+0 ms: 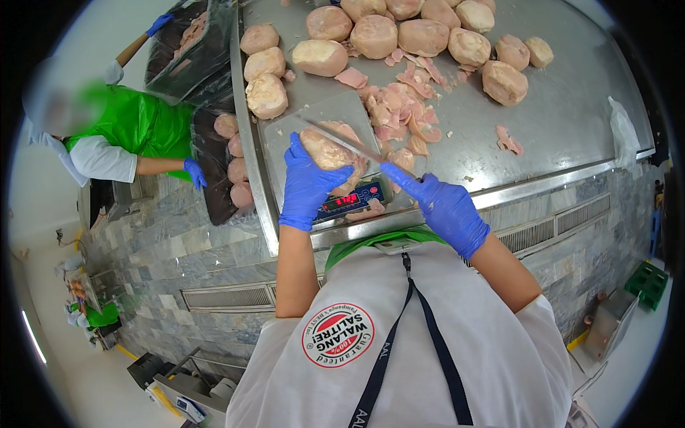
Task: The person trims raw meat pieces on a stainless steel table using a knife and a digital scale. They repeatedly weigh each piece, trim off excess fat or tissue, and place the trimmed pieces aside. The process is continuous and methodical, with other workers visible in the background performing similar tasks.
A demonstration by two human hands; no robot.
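My left hand [308, 178], in a blue glove, is closed around the near left side of a pale pink ham [330, 148]. The ham rests over the steel plate of a digital scale [275, 137] with a lit red display. In my right hand [444, 207], also gloved in blue, is a long knife [349, 141]. Its blade lies across the ham's upper right side, pointing to the far left, and my index finger stretches along the handle. Thin pink trimmings [399, 110] are heaped just beyond the blade.
Several whole hams [374, 36] stand along the far side of the steel table [549, 135]. A clear plastic bag [623, 132] hangs at its right edge. At left, a co-worker in a green apron [135, 125] stands by a dark lined bin [210, 175] holding hams.
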